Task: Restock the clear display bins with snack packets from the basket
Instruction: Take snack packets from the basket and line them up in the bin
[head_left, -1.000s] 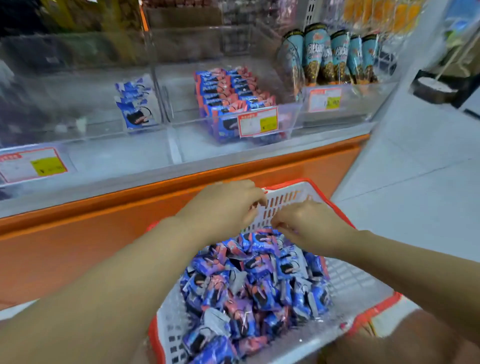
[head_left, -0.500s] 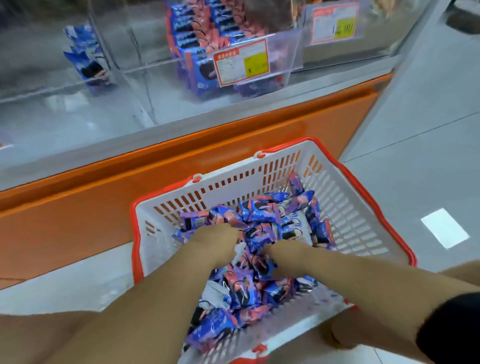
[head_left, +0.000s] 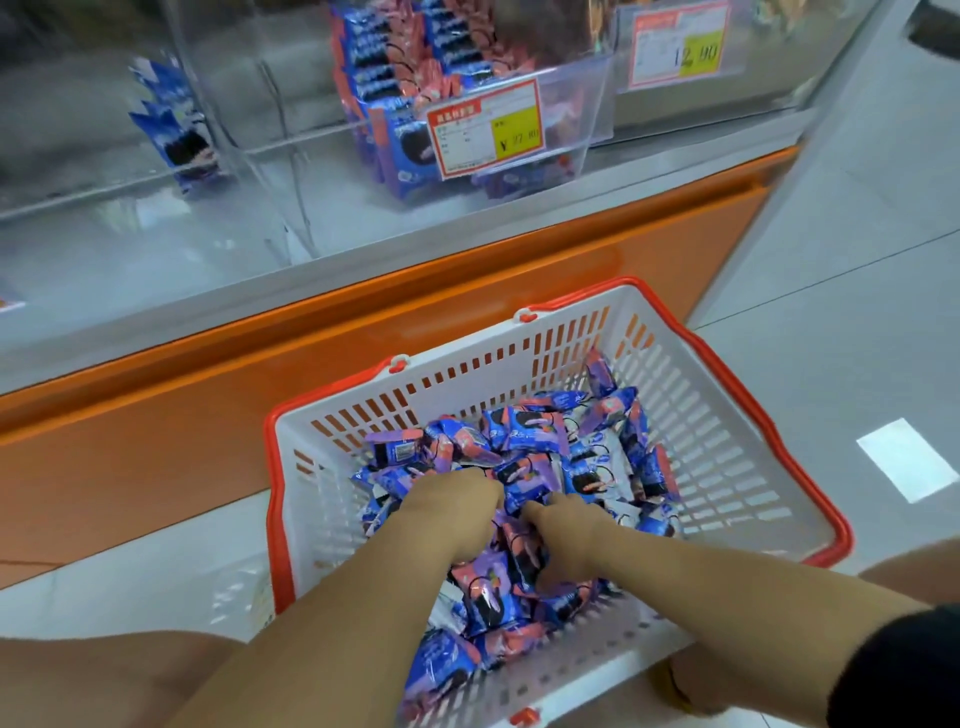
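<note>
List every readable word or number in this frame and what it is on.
"12.90", last digits unsure: yellow field of the right price tag.
"¥ 22.00", digits unsure: yellow field of the middle price tag, on the clear bin.
Remaining print on both tags and on the snack packets: too blurred to read.

Snack packets (head_left: 535, 431) around left hand (head_left: 457, 512) and right hand (head_left: 566, 530) showing blue, purple, pink wrappers, black biscuit print. Basket (head_left: 717, 441) enclosing both hands showing white slotted walls, red rim. Cabinet base (head_left: 156, 441) beyond left hand showing orange. Sleeve (head_left: 904, 670) behind right hand showing black.
</note>
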